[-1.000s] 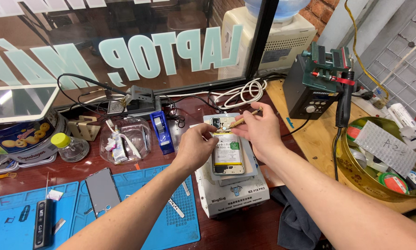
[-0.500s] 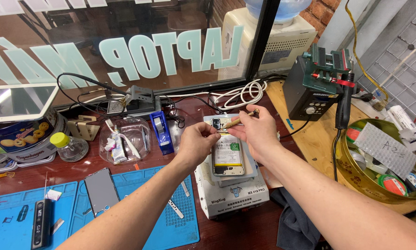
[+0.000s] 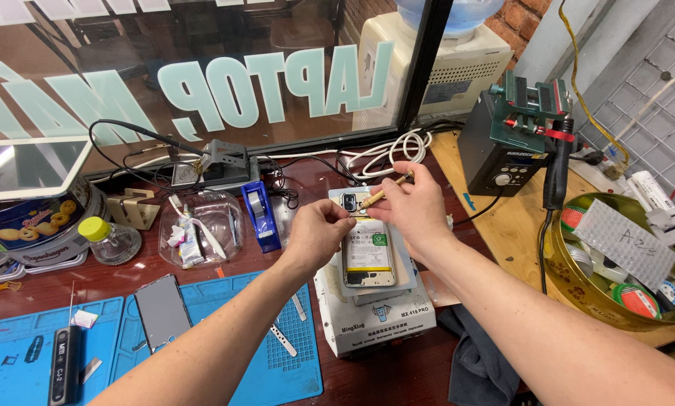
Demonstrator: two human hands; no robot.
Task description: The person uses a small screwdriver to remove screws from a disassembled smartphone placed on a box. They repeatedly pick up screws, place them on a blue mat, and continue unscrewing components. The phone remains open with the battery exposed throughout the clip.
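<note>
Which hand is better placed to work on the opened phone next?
Right, probably: the right hand holds the brass screwdriver above the phone; the left hand only pinches at its tip.

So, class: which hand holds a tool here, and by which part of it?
The right hand holds a small brass-handled tool by its handle; the left hand pinches at its tip, above the opened phone.
</note>
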